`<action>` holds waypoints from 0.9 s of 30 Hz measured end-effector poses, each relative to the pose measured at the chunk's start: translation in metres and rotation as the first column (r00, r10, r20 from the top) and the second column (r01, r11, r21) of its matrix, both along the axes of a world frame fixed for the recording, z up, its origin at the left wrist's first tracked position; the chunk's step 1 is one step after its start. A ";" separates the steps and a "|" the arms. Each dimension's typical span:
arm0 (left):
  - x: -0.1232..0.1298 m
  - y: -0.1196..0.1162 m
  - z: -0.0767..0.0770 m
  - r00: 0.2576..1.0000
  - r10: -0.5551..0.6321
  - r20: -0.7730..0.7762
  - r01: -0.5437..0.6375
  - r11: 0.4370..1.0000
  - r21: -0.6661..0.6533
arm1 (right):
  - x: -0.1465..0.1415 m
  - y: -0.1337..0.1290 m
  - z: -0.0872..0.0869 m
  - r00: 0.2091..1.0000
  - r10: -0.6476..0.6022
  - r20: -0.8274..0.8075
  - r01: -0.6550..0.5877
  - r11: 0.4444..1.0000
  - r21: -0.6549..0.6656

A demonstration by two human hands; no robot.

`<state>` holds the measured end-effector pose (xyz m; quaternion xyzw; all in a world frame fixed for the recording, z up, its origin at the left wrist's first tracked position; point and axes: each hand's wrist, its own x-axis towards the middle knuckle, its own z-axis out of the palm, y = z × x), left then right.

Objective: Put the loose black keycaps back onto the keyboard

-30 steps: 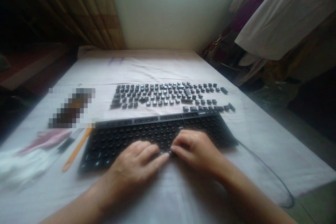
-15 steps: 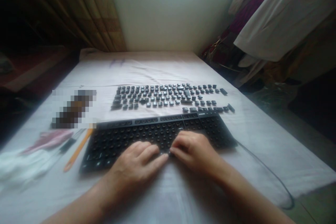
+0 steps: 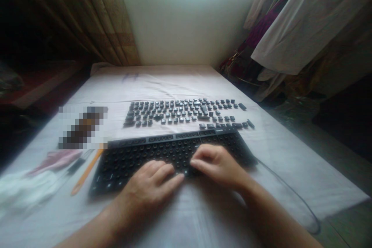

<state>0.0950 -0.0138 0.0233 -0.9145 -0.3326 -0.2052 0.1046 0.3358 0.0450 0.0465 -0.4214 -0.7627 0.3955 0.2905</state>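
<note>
A black keyboard, most of its keycaps off, lies slightly aslant on the cloth-covered table. My left hand rests over its front edge, fingers lying on the board and thumb stretched apart toward the front middle. A few keys remain along the bottom row at the left. Above the front middle, my right hand is closed in a pinch, thumb against curled fingers; whatever is between the fingertips is hidden. Behind the keyboard, loose black keycaps are laid out in rows.
Left of the keyboard lie an orange stick-like tool, a pink cloth and a white cloth. A blurred-out item sits behind them. The keyboard cable runs over the right side of the table. Clothes hang at the right.
My right hand has drawn slightly away from the left thumb, baring a spot at the keyboard's front edge. The left hand stays almost in place. The view has tilted up, showing the window.
</note>
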 end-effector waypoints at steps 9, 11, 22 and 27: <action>-0.001 0.004 -0.002 0.998 -0.048 0.046 0.042 0.991 0.127 | 0.002 0.003 0.001 0.995 -0.015 -0.102 0.005 0.995 -0.096; -0.001 0.005 -0.002 0.998 -0.040 0.057 0.031 0.987 0.159 | 0.003 0.003 0.003 0.990 -0.023 -0.138 0.009 0.995 -0.103; 0.005 0.014 0.015 0.989 -0.119 0.085 0.105 0.983 0.153 | 0.034 0.025 0.012 0.670 -0.582 -0.461 0.493 0.813 -0.309; 0.015 0.058 0.038 1.000 0.020 -0.012 -0.021 0.993 -0.114 | 0.039 0.029 0.008 0.575 -0.637 -0.513 0.541 0.767 -0.346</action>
